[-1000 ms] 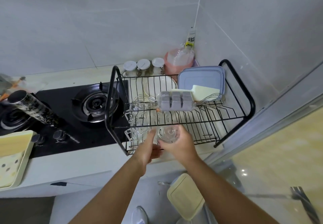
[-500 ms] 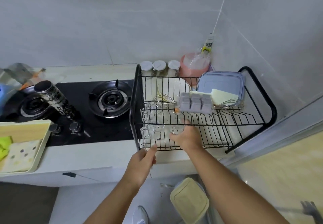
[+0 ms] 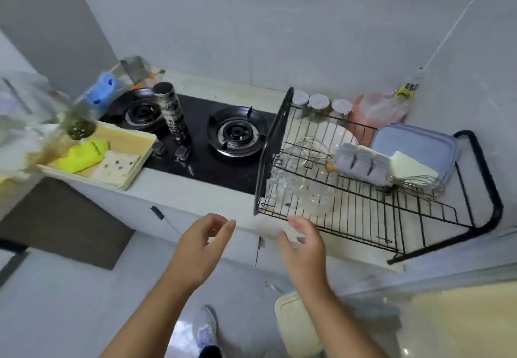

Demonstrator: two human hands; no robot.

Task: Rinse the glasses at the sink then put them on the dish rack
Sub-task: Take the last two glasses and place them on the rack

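Clear glasses stand bunched in the front left corner of the black wire dish rack on the counter. My right hand hovers just in front of the rack's front edge, fingers loosely spread, holding nothing. My left hand hangs to its left in front of the counter edge, fingers relaxed and empty. Neither hand touches a glass. The sink is not in view.
The rack also carries a white plate, whisks, a grey ice tray and a blue lidded box. A two-burner gas stove with a patterned bottle lies left of it. A wooden tray with cloths sits far left. A lidded bin stands on the floor.
My right hand has let go of the glass on the rack and drawn back toward me. The left hand has also pulled back, and my view has swung left.
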